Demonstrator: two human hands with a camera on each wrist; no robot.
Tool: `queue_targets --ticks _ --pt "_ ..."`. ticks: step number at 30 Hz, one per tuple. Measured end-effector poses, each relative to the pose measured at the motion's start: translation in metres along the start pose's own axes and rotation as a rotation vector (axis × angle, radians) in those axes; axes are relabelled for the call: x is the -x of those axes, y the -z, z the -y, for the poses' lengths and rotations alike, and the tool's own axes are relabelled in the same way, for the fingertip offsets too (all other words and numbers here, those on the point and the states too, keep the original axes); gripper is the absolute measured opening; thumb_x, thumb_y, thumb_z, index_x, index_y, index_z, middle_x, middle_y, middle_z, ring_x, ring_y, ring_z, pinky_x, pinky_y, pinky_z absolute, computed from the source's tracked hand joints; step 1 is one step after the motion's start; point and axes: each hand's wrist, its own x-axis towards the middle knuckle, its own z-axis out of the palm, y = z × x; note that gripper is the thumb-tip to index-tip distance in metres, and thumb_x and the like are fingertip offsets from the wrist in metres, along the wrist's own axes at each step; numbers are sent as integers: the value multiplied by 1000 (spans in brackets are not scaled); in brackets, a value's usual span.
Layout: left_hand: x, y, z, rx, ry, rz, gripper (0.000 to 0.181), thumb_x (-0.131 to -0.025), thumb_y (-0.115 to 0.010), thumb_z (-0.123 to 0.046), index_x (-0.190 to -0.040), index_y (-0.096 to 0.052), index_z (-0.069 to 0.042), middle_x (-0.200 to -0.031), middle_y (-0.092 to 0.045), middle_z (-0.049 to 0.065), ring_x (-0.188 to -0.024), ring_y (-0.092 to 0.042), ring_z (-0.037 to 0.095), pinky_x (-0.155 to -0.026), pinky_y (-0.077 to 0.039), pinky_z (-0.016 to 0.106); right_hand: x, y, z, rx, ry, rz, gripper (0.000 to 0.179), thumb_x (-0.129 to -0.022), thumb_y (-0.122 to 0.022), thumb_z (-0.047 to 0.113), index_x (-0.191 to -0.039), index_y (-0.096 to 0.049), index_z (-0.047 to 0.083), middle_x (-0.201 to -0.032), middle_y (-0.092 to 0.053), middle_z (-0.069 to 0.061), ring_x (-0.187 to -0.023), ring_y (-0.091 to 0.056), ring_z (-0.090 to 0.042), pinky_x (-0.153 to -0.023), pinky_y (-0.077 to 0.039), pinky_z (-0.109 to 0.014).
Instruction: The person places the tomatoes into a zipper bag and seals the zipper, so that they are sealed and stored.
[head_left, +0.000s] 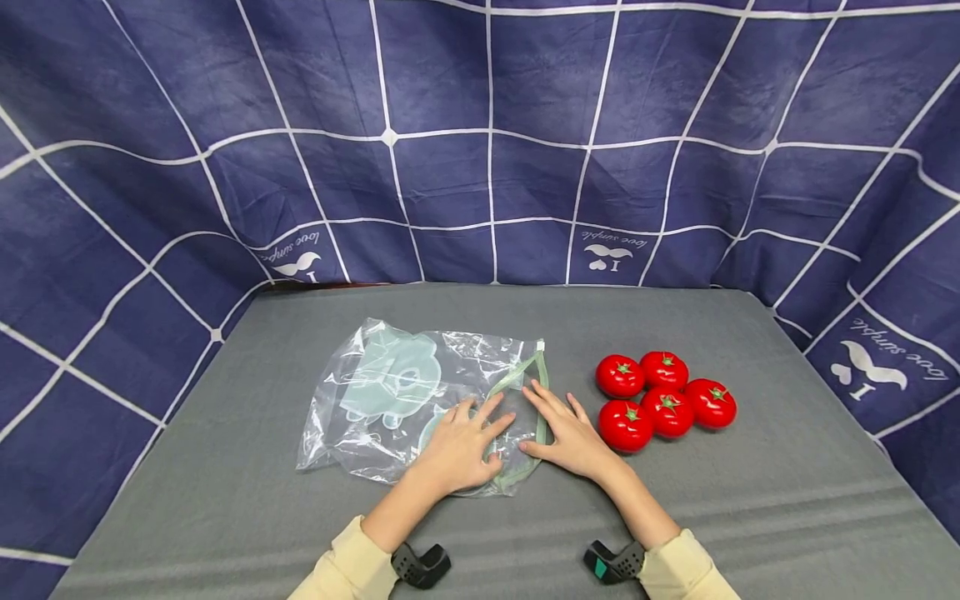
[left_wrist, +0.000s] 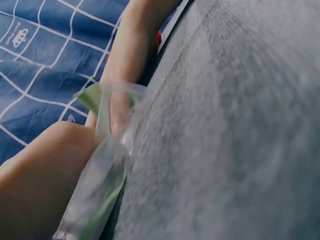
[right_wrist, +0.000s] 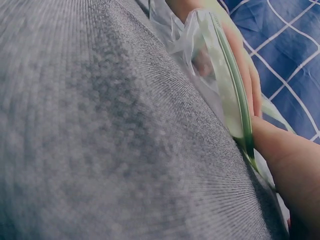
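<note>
A clear plastic zip bag with pale green bear prints lies flat across the middle of the table, its green-edged mouth toward the right. My left hand rests on the bag near that mouth, fingers spread. Just inside the green edge, my right hand touches the bag with its fingers spread too. The left wrist view shows the bag's raised clear edge beside the left hand. In the right wrist view the green zip strip stands up next to the right hand.
Several red tomatoes sit in a cluster on the grey table, close to the right hand. A dark blue curtain with white grid lines hangs behind the table and along both sides.
</note>
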Motion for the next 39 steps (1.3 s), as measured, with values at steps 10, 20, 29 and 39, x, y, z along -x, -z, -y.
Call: queue_targets --ticks 10,20,29,39 --pt "-1 4 -9 -88 67 -60 59 -68 -69 -14 -125 -55 -17 -134 -50 -3 -118 -48 30 -89 -47 40 0 -2 -2 18 -2 -6 79 -77 -63 48 -143 -29 21 -151 -23 -2 -136 -29 -22 -111 -8 -54" --pt "-4 -1 -8 136 233 -224 72 -79 -63 -35 -135 -35 2 -136 -41 16 -123 -39 33 -94 -46 42 0 0 -1 23 -10 3 79 -78 -62 48 -143 -28 20 -151 -23 -4 -137 -28 -23 -111 -7 -54" --pt "-1 -4 -10 103 229 -266 105 -59 -73 -60 -136 -30 -2 -138 -38 13 -129 -33 31 -102 -38 41 -3 1 -3 32 -43 -23 84 -75 -65 50 -143 -28 18 -149 -28 -6 -137 -28 -23 -110 -5 -55" --pt "0 -3 -9 73 191 -303 104 -60 -72 -59 -142 -23 -18 -143 -31 12 -128 -33 33 -97 -42 41 -6 1 -4 -1 -46 -30 89 -73 -67 51 -144 -26 17 -150 -26 -7 -137 -26 -23 -109 -4 -57"
